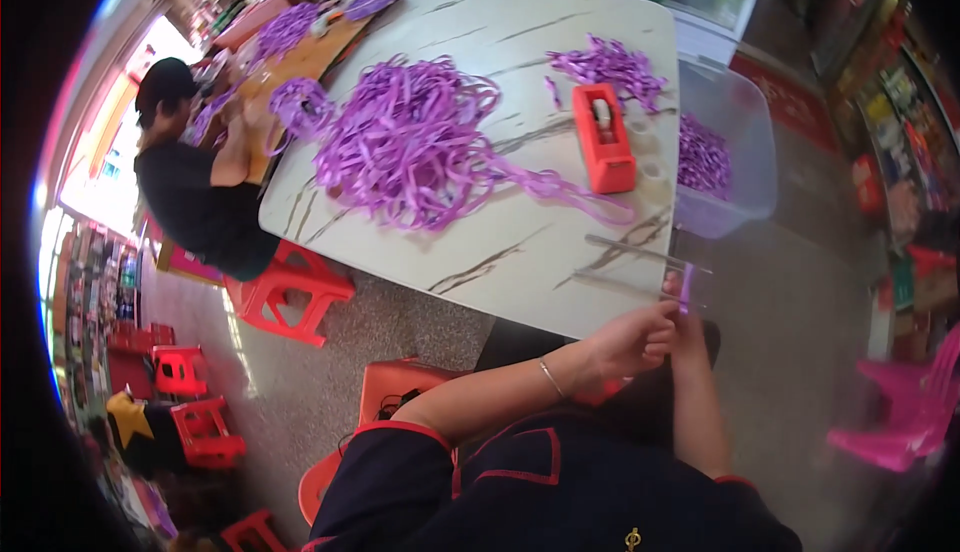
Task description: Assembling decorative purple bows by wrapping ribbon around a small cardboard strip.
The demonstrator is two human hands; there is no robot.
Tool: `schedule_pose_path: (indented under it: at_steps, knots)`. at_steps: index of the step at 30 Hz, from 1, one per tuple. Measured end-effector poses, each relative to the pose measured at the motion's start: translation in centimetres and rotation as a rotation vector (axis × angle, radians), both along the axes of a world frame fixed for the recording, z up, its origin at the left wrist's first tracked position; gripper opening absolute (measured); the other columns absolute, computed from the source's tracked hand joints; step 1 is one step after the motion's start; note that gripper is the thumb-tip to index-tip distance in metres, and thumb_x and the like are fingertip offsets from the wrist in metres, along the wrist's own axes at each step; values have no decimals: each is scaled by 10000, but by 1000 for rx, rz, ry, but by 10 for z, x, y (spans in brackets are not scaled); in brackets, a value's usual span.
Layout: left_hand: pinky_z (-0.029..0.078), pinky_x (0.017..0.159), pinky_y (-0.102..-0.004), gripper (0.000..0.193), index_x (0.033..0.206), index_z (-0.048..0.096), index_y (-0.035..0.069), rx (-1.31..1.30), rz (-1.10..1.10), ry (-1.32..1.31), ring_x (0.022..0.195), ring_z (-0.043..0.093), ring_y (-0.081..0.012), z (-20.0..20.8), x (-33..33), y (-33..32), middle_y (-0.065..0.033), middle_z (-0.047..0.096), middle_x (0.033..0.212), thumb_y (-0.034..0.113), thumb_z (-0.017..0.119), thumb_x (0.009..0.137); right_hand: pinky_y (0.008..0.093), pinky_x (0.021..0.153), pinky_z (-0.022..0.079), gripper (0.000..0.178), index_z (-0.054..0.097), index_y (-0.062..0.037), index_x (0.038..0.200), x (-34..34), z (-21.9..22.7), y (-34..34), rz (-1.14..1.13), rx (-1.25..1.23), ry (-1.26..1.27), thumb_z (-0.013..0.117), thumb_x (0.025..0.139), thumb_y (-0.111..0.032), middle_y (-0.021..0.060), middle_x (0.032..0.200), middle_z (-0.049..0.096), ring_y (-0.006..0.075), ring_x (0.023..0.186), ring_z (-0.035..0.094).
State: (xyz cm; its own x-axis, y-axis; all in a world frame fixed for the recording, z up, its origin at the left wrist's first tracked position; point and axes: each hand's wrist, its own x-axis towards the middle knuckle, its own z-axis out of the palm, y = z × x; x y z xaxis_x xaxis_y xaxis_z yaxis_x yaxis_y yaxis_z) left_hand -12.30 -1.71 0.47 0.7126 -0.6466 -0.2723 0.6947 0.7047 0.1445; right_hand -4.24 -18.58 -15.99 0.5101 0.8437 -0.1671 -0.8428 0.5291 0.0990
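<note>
Two thin metal rods [640, 249] jut out past the table's near right corner. A short purple ribbon [687, 287] is looped across their outer ends. My left hand [640, 338], with a bracelet on its wrist, is closed just below the rods, its fingertips pinched at the ribbon's lower part. Behind it, my right hand [675, 292] is closed at the same ribbon; much of it is hidden by the left hand and the ribbon. A big tangled heap of purple ribbon loops [410, 142] lies on the table, one strand trailing toward the rods.
The marble-patterned table [480, 277] bears a red tape dispenser [605, 142] and a small pile of purple knotted pieces [610, 67]. A clear plastic bin [745, 152] beside it holds more. Another person [200, 172] sits at the left over purple ribbon. Red stools [290, 297] stand nearby.
</note>
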Motion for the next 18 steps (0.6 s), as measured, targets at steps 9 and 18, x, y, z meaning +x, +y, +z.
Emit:
schedule_pose_path:
  at_steps: [9,18]
  knots:
    - [374,535,-238,286,1119,579,92,1282,233,-944,588,423,-68,19,11,99,34,465,664,116,481,851,383,757,477,222,551,-57,941,7,127,7,-1,-473,-377,467,914,-260,-16,641,514,191,808,576]
    - [444,701,-389,164,861,623,79,2481,501,-1234,806,549,-286,27,55,245,-92,567,788,102,602,700,239,620,380,183,595,-52,858,7,148,-114,-230,-1539,-803,524,888,-217,-35,695,502,73,663,476]
